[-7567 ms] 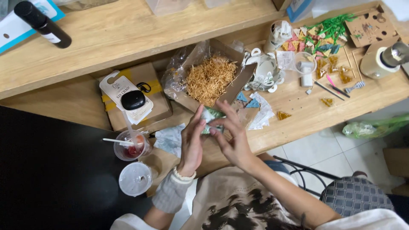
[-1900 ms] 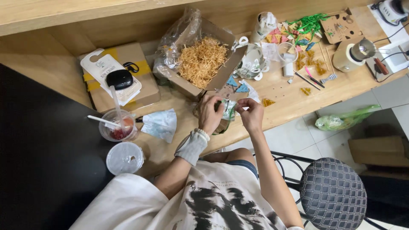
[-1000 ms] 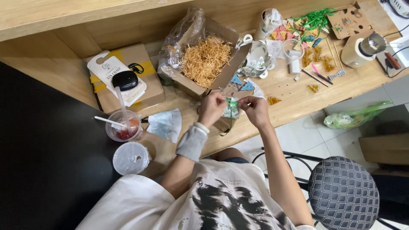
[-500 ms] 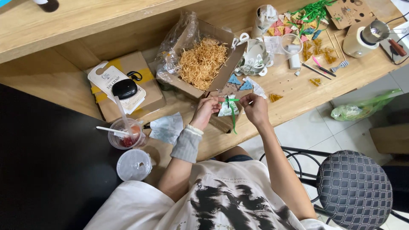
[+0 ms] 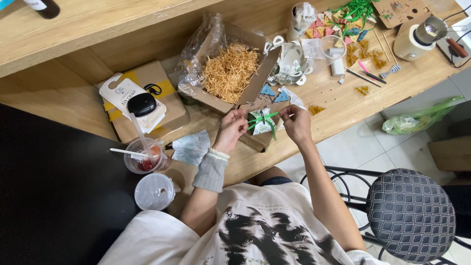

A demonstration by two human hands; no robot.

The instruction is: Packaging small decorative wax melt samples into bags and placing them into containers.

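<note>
The left hand (image 5: pixel 231 128) and right hand (image 5: pixel 296 122) each pinch an end of a green ribbon (image 5: pixel 262 119), pulled taut across a small wrapped packet (image 5: pixel 262 123) (white with a greenish print) between them, over the table edge (image 5: pixel 343 105). Just behind sits an open cardboard box (image 5: pixel 230 73) of straw-coloured shredded paper. A plastic cup (image 5: pixel 141 156) with a straw stands well left.

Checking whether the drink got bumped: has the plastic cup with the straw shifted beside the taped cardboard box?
No. The plastic cup sits just below the taped cardboard box, as before.
</note>
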